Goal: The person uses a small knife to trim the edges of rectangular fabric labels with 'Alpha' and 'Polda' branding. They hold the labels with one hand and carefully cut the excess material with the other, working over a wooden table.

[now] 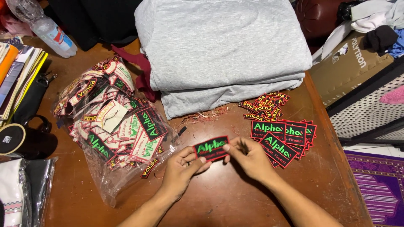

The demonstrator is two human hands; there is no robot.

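Note:
A black rectangular embroidered patch (211, 148) with green lettering and a red border is held between both hands above the brown table (210, 193). My left hand (181, 168) pinches its left end and my right hand (250, 157) pinches its right end. Just right of my right hand lies a pile of the same black patches (290, 136). Behind that pile sits a heap of small curved black patches (265, 105) with yellow letters.
A clear plastic bag (113, 122) full of mixed patches lies at the left. Folded grey fabric (223, 50) fills the back. Loose thread scraps (206, 114) lie below it. A plastic bottle (48, 29), books (19, 71), a black mug (19, 141) and a cardboard box (351, 67) stand around.

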